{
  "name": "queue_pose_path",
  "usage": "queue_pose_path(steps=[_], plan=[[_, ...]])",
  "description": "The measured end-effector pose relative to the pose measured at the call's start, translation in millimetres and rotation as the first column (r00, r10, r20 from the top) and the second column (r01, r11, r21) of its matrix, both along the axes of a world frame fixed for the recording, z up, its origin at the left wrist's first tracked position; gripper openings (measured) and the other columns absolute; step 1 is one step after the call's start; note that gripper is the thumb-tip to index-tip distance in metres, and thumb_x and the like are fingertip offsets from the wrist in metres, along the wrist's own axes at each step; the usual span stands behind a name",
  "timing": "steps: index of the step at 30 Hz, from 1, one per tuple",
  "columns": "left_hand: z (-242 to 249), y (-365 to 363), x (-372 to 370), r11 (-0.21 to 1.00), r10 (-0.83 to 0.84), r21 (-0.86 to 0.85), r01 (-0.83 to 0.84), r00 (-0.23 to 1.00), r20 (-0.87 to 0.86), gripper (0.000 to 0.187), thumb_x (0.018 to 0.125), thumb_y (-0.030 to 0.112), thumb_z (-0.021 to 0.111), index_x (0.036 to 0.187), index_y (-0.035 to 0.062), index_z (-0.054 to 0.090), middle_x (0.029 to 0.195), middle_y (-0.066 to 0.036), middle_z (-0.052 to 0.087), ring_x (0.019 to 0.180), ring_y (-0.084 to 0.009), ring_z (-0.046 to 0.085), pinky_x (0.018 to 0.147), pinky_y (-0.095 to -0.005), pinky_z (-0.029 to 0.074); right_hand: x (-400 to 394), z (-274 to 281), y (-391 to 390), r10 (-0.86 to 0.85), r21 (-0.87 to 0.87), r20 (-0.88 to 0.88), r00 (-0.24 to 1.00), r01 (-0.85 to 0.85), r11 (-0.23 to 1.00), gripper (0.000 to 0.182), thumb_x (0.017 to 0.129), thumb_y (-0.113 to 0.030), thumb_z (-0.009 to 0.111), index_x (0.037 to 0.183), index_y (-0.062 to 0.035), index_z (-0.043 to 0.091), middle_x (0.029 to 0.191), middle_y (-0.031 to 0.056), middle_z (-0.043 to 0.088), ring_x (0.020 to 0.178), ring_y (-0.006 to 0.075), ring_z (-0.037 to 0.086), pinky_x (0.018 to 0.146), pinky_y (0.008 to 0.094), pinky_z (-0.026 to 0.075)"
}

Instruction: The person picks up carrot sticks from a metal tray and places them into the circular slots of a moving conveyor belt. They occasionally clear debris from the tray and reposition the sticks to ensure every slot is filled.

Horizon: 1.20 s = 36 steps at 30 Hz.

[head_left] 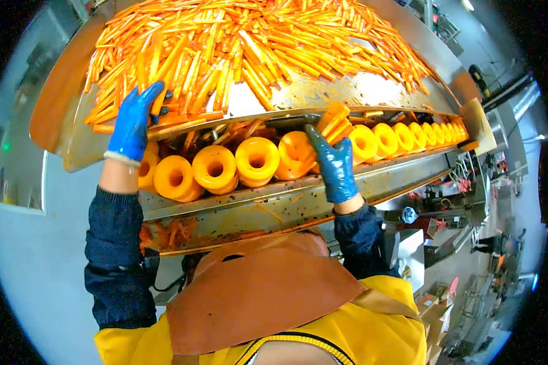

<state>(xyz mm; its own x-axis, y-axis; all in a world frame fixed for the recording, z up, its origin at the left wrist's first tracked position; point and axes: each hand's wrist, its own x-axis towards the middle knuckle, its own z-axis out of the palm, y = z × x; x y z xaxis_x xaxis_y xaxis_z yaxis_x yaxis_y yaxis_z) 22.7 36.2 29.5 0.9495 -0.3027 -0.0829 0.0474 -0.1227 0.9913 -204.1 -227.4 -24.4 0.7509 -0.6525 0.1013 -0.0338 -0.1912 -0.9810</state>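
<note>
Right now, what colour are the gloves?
Blue, on both the left hand and the right hand, seen in the head view.

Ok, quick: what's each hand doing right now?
Left hand: fingers spread open on the orange sticks at the tray edge, gripping nothing clearly.
Right hand: closed on a bunch of sticks above the yellow funnels.

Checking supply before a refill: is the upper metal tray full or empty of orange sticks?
Full. Orange sticks cover nearly the whole tray; only a bare patch shows near its front edge.

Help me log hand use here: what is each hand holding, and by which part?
Right hand grips a bunch of orange sticks by their lower ends. Left hand rests on the heap; grip unclear.
</note>
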Motion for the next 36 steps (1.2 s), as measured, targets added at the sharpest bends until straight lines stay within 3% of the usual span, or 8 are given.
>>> queue_pose_path(steps=[8, 14, 24, 27, 28, 30, 33, 36], plan=[[-37, 13, -47, 0.948, -0.028, -0.316, 0.026, 1.000, -0.004, 0.026, 0.083, 0.021, 0.062, 0.103, 0.0048, 0.061, 0.086, -0.007, 0.068, 0.064, -0.0111, 0.060, 0.048, -0.0191, 0.042, 22, -48, -1, 0.239, -0.493, -0.006, 0.971, -0.211, 0.844, 0.016, 0.081, -0.014, 0.065, 0.095, -0.0069, 0.065, 0.081, 0.0026, 0.067, 0.066, 0.0098, 0.059, 0.063, 0.0291, 0.049], [-24, 10, -93, 0.914, 0.027, -0.400, -0.065, 0.995, -0.101, 0.028, 0.083, 0.021, 0.061, 0.106, 0.0052, 0.061, 0.088, -0.006, 0.067, 0.066, -0.0127, 0.061, 0.052, -0.0205, 0.044, 34, -8, 35, 0.285, 0.091, 0.280, 0.917, -0.321, 0.943, 0.024, 0.086, -0.013, 0.059, 0.108, -0.0034, 0.062, 0.091, 0.0010, 0.063, 0.076, 0.0069, 0.056, 0.063, 0.0216, 0.047], [-35, 15, -113, 0.971, -0.114, -0.226, 0.082, 0.984, -0.135, 0.029, 0.084, 0.023, 0.060, 0.107, 0.0051, 0.059, 0.085, -0.002, 0.064, 0.064, -0.0084, 0.056, 0.052, -0.0193, 0.040, 38, 16, 65, 0.336, -0.531, -0.084, 0.938, -0.327, 0.782, 0.054, 0.075, -0.036, 0.072, 0.112, 0.0005, 0.057, 0.104, 0.0153, 0.061, 0.095, 0.0277, 0.059, 0.082, 0.0358, 0.047], [-27, -1, -133, 0.927, -0.374, -0.136, 0.350, 0.894, -0.248, 0.031, 0.085, 0.024, 0.061, 0.111, 0.0073, 0.059, 0.092, 0.000, 0.063, 0.074, -0.0072, 0.056, 0.062, -0.0207, 0.044, 42, 5, 75, 0.686, 0.343, 0.089, 0.722, -0.669, 0.659, 0.036, 0.083, -0.032, 0.066, 0.104, -0.0024, 0.061, 0.101, 0.0057, 0.064, 0.090, 0.0135, 0.058, 0.077, 0.0309, 0.048], [-38, -3, -134, 0.823, -0.548, 0.125, 0.555, 0.715, 0.435, 0.032, 0.087, 0.024, 0.058, 0.114, 0.0054, 0.059, 0.094, 0.000, 0.062, 0.081, -0.0075, 0.056, 0.068, -0.0215, 0.046, 40, 14, 89, 0.602, 0.456, 0.346, 0.720, -0.690, 0.562, 0.032, 0.082, -0.027, 0.067, 0.103, -0.0041, 0.061, 0.094, 0.0045, 0.064, 0.086, 0.0145, 0.060, 0.074, 0.0299, 0.049], [-35, -11, -144, 0.843, -0.535, -0.214, 0.493, 0.806, -0.252, 0.035, 0.090, 0.026, 0.055, 0.117, 0.0031, 0.057, 0.094, -0.004, 0.062, 0.085, -0.0099, 0.058, 0.071, -0.0232, 0.047, 47, -3, 83, 0.580, 0.533, 0.314, 0.752, -0.645, 0.548, 0.030, 0.081, -0.024, 0.069, 0.103, -0.0047, 0.061, 0.092, 0.0045, 0.064, 0.083, 0.0143, 0.060, 0.073, 0.0290, 0.049], [-50, 1, -133, 0.817, -0.559, 0.010, 0.577, 0.787, 0.260, 0.037, 0.090, 0.029, 0.055, 0.116, 0.0022, 0.057, 0.095, -0.007, 0.063, 0.084, -0.0120, 0.058, 0.073, -0.0245, 0.048, 45, -6, 73, 0.407, 0.341, 0.224, 0.886, -0.462, 0.819, 0.024, 0.082, -0.017, 0.066, 0.101, -0.0028, 0.062, 0.093, 0.0059, 0.064, 0.085, 0.0158, 0.061, 0.078, 0.0304, 0.050], [-29, 9, -120, 0.873, -0.472, -0.224, 0.433, 0.865, -0.170, 0.037, 0.090, 0.029, 0.056, 0.117, 0.0039, 0.057, 0.098, -0.007, 0.063, 0.084, -0.0129, 0.059, 0.073, -0.0259, 0.048, 54, -8, 48, 0.392, 0.459, 0.344, 0.853, -0.517, 0.723, 0.028, 0.083, -0.012, 0.064, 0.108, -0.0008, 0.062, 0.098, 0.0100, 0.064, 0.092, 0.0202, 0.061, 0.082, 0.0333, 0.050]])
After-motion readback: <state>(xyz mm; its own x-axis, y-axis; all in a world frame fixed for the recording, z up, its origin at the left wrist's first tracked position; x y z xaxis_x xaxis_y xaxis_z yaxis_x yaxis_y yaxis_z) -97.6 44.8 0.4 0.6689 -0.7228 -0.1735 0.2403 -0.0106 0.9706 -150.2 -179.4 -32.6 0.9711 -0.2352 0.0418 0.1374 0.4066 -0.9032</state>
